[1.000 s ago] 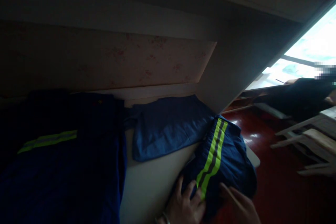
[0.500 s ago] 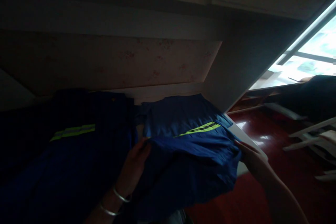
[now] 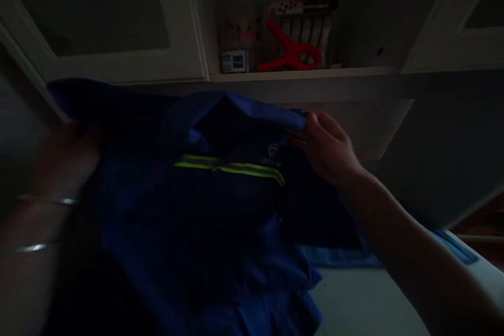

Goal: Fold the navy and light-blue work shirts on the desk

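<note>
I hold up a dark blue work garment (image 3: 212, 205) with a yellow-green reflective stripe (image 3: 230, 168) across it, spread in front of me in dim light. My right hand (image 3: 328, 149) is closed on its upper right edge. My left hand (image 3: 63, 160), with two bangles on the wrist, grips the upper left edge; it is dark and blurred. The cloth hangs down from both hands over a white surface (image 3: 366, 299).
A white shelf (image 3: 307, 73) above carries a red clamp (image 3: 289, 52), a small box (image 3: 233, 61) and a pack of upright items. Cabinet doors flank the shelf. A lighter blue cloth (image 3: 346, 254) lies on the white surface at the right.
Both hands have lifted the blue garment off the surface and spread it high. The view has tilted up, so the shelf shows and the window and red floor are gone.
</note>
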Action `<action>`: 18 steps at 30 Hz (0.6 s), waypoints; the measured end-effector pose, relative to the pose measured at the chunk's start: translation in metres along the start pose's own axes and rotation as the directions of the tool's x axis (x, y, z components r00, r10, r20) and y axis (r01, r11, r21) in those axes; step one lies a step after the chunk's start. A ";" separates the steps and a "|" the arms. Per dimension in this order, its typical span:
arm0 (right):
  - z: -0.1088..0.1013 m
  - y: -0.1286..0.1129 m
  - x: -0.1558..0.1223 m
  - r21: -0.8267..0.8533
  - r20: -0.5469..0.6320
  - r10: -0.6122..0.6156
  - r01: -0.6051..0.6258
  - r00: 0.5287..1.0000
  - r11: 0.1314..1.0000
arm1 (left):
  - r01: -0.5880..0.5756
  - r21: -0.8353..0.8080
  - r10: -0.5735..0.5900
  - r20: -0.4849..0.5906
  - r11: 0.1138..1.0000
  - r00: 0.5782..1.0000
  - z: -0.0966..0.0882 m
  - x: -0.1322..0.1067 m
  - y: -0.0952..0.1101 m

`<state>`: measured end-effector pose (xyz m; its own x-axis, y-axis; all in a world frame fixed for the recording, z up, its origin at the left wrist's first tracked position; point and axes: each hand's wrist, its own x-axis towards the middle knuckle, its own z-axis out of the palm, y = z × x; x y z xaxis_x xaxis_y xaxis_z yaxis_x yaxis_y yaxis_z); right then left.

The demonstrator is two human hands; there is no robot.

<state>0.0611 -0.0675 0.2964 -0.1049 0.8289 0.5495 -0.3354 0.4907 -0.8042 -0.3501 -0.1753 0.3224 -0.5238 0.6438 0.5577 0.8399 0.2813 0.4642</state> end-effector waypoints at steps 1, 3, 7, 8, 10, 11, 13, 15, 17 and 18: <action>0.021 0.020 0.028 -0.101 0.046 -0.036 0.041 0.998 0.994 | -0.011 0.085 0.017 -0.076 0.996 0.997 -0.005 0.021 0.000; 0.059 0.065 0.076 -0.409 0.104 -0.019 0.060 0.994 0.911 | -0.061 0.295 0.108 -0.143 0.954 0.984 -0.004 0.053 -0.004; 0.098 0.150 0.101 -0.885 0.206 0.333 0.030 0.920 0.465 | -0.166 0.541 0.236 -0.062 0.825 0.970 0.042 0.053 -0.028; 0.099 0.168 0.091 -0.910 0.209 0.401 0.027 0.892 0.413 | -0.194 0.550 0.242 -0.015 0.812 0.970 0.059 0.040 -0.038; 0.093 0.197 0.057 -0.935 0.214 0.503 0.026 0.837 0.354 | -0.247 0.524 0.227 0.104 0.815 0.968 0.096 0.004 -0.059; 0.087 0.208 0.036 -0.944 0.215 0.544 0.029 0.811 0.330 | -0.269 0.500 0.211 0.171 0.823 0.962 0.115 -0.018 -0.071; 0.070 0.223 -0.011 -0.958 0.205 0.618 0.027 0.759 0.285 | -0.298 0.453 0.167 0.307 0.840 0.937 0.146 -0.064 -0.096; 0.049 0.231 -0.060 -0.963 0.203 0.680 0.017 0.704 0.270 | -0.310 0.410 0.123 0.422 0.858 0.898 0.163 -0.108 -0.124; 0.027 0.230 -0.106 -0.955 0.215 0.713 -0.008 0.667 0.296 | -0.261 0.414 0.054 0.449 0.872 0.892 0.162 -0.144 -0.154; 0.016 0.227 -0.127 -0.950 0.215 0.711 -0.026 0.670 0.311 | -0.216 0.427 0.013 0.431 0.878 0.902 0.156 -0.158 -0.168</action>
<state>-0.0167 -0.0651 0.0474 -0.5097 0.8463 -0.1548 0.7876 0.3867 -0.4797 -0.3865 -0.2132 0.0492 -0.4009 0.8912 0.2124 0.9113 0.4117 -0.0072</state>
